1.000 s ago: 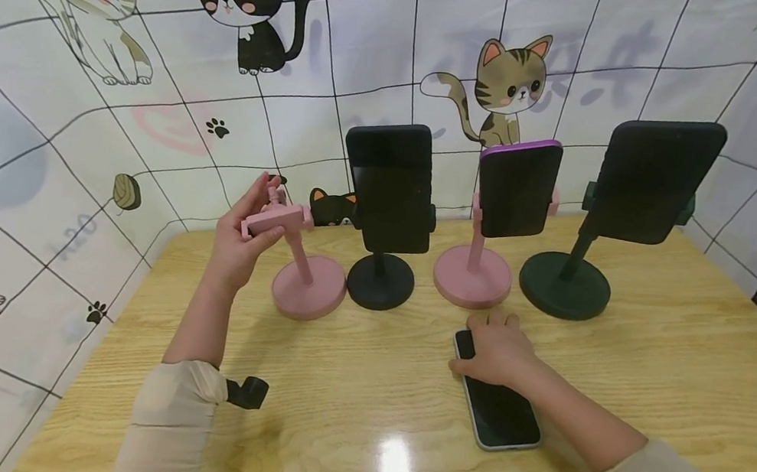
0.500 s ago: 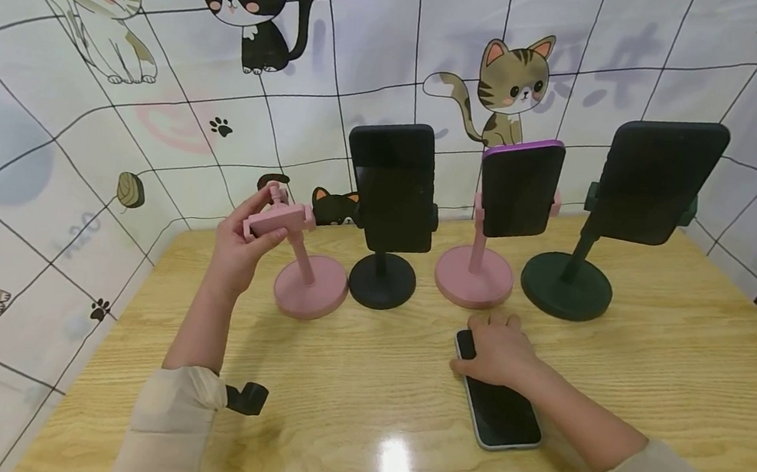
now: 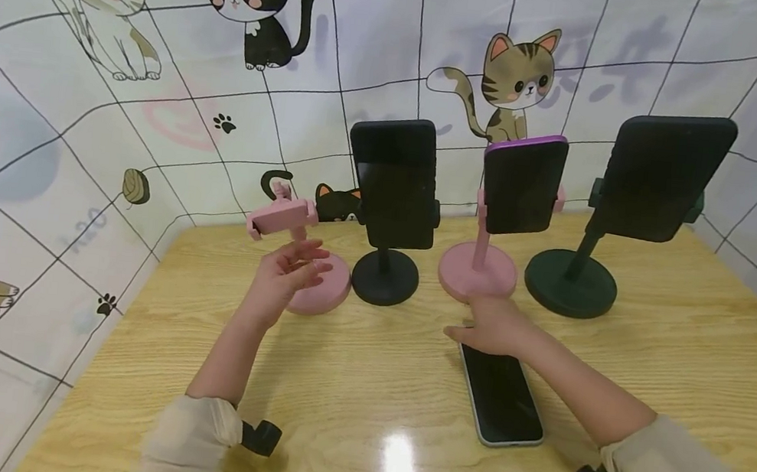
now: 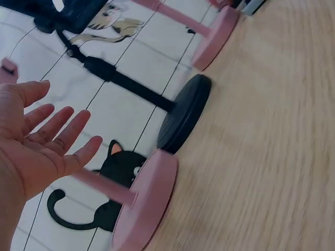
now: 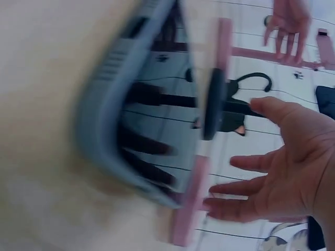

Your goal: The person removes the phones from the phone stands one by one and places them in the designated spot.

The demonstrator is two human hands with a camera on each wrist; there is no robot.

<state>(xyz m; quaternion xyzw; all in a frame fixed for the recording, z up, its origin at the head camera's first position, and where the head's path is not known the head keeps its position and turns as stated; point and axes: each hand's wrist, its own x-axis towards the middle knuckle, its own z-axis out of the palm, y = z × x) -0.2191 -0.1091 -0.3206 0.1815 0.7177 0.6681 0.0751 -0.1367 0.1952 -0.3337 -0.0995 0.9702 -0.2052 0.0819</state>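
Observation:
My left hand is apart from the empty pink phone stand, just in front of its stem and below its tilted cradle. In the left wrist view, the fingers are spread and hold nothing; the stand's round base is beside them. A smartphone with a dark screen and pale frame lies face up on the table. Over its far end hovers my right hand, thumb out to the left. The right wrist view has those fingers extended and clear of the phone, whose screen reflects them.
Behind the hands stand a black stand, a second pink stand and a dark green stand. Each bears an upright dark-screened device. Cat-patterned wall sheeting closes off the back and sides of the wooden table.
My left hand has let go of the pink stand's cradle and moved down and right. My right hand has lifted off the phone and shifted slightly toward its far end. The phone stays put.

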